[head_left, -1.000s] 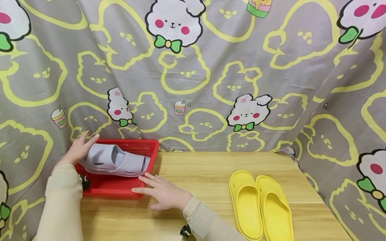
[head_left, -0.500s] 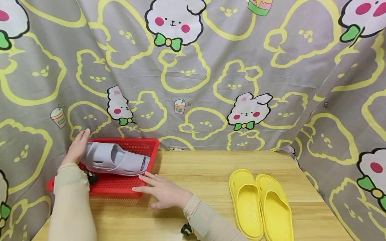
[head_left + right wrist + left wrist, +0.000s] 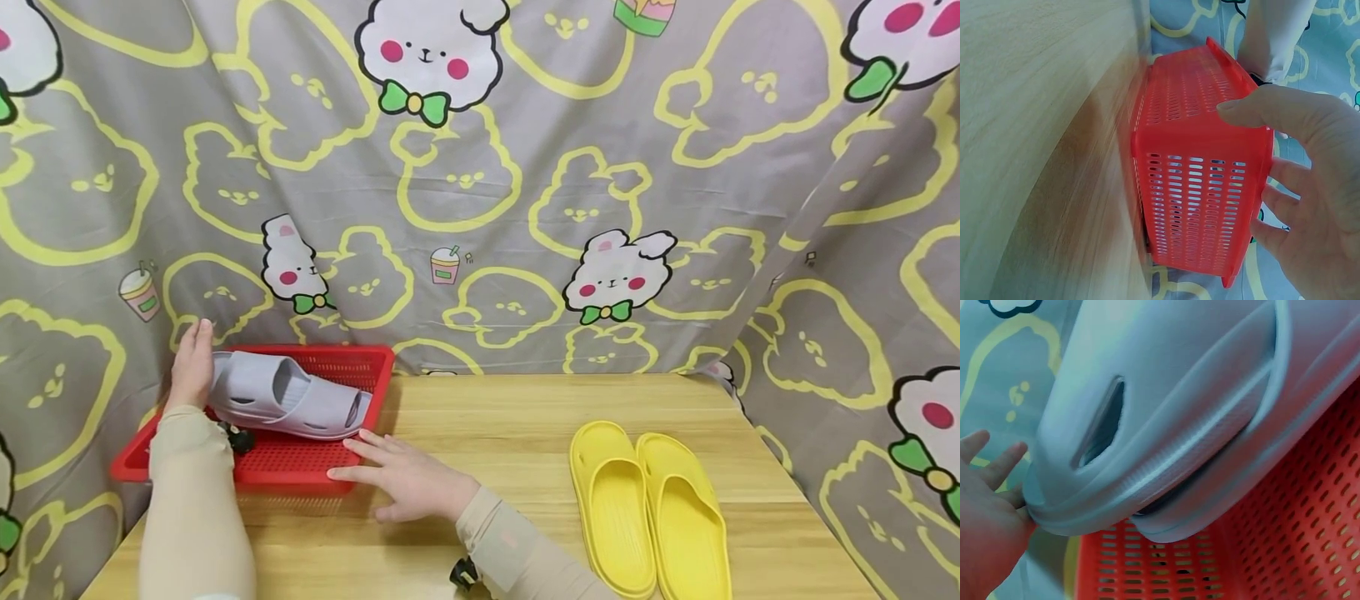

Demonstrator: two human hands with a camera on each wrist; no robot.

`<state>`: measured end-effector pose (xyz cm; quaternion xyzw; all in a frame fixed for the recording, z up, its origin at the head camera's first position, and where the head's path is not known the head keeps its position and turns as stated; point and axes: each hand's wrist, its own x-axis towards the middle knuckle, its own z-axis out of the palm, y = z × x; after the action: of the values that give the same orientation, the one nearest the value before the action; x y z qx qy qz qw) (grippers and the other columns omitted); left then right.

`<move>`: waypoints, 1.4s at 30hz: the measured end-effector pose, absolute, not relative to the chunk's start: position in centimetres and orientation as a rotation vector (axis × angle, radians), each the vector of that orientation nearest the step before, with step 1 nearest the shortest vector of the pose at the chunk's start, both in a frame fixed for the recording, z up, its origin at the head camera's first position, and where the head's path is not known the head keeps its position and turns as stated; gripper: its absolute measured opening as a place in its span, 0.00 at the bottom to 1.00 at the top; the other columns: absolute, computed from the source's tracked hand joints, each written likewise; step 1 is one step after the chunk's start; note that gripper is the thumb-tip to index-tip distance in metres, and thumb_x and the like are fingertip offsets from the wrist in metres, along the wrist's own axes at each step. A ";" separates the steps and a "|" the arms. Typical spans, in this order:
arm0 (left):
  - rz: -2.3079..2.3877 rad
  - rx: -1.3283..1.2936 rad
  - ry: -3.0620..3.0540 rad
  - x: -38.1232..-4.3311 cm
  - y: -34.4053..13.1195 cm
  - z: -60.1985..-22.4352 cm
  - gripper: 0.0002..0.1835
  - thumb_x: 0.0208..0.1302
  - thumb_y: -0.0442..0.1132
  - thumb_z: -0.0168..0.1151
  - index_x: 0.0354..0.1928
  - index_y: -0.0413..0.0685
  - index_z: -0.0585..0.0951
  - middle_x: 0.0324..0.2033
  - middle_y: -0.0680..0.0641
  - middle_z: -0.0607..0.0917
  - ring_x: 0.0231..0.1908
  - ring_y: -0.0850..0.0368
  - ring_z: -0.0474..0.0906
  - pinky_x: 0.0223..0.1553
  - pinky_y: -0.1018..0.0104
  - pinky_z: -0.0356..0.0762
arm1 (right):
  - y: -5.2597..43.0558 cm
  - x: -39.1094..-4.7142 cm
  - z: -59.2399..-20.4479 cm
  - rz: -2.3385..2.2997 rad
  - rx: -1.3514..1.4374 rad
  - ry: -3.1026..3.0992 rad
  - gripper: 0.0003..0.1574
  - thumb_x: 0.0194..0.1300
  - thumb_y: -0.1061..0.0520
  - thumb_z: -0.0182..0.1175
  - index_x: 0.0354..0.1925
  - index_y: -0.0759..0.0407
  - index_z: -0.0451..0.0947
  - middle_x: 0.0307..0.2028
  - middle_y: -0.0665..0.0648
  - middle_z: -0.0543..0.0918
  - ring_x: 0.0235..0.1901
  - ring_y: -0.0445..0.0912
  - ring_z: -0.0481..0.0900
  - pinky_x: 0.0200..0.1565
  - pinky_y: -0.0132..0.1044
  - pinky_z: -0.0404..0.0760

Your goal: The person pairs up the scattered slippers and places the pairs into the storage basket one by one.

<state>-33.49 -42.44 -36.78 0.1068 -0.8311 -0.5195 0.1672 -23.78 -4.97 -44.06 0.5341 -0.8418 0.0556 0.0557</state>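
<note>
Light grey slippers point(image 3: 251, 387) lie lengthwise in the red plastic basket point(image 3: 300, 477), one overlapping the other. My left hand point(image 3: 193, 365) is at their left end, fingers extended and pointing away from me. In the left wrist view, that hand point(image 3: 988, 525) has its fingertips right at the rounded end of the upper slipper point(image 3: 1147, 412). At the basket's front right corner, my right hand point(image 3: 408, 477) is spread with its fingertips at the rim. The right wrist view shows its thumb above the rim and the other fingers point(image 3: 1282, 203) along the outer side, loosely bent.
A pair of yellow slippers point(image 3: 611, 521) lies side by side on the wooden table point(image 3: 487, 417), right of my right arm. Behind and around the table hangs a grey curtain point(image 3: 480, 200) with cartoon prints. A black wrist device point(image 3: 465, 573) sits under the right sleeve.
My left forearm has shifted right, uncovering the basket's front left corner. The left hand has swung down from above the slippers to their left end. The right hand stays at the corner.
</note>
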 end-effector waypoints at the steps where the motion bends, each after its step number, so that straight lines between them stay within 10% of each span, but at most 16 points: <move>1: -1.474 0.322 -2.353 -33.6 -42.4 -36.9 0.41 0.73 0.64 0.29 0.77 0.48 0.41 0.77 0.42 0.39 0.76 0.41 0.31 0.76 0.45 0.31 | -5.0 -23.8 -44.1 0.171 1.622 -2.554 0.53 0.59 0.46 0.66 0.75 0.31 0.49 0.78 0.52 0.48 0.78 0.51 0.43 0.75 0.43 0.54; 19: -1.137 0.324 -2.502 -34.6 -42.5 -39.6 0.42 0.73 0.63 0.37 0.76 0.41 0.48 0.68 0.22 0.60 0.68 0.23 0.54 0.69 0.34 0.51 | -4.8 -23.9 -44.2 0.177 1.629 -2.564 0.54 0.59 0.47 0.66 0.75 0.31 0.48 0.78 0.52 0.47 0.78 0.50 0.43 0.74 0.44 0.55; 42: -1.055 0.238 -2.675 -34.7 -42.6 -39.5 0.46 0.72 0.64 0.36 0.75 0.34 0.45 0.70 0.21 0.48 0.70 0.22 0.42 0.67 0.28 0.45 | -4.8 -23.6 -43.9 0.192 1.613 -2.581 0.54 0.59 0.46 0.67 0.75 0.31 0.48 0.78 0.53 0.48 0.78 0.50 0.41 0.74 0.44 0.55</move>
<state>-34.70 -42.63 -39.48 0.0818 -0.9195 -0.3625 0.1279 -23.61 -4.78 -43.88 0.5283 -0.8455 0.0629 0.0463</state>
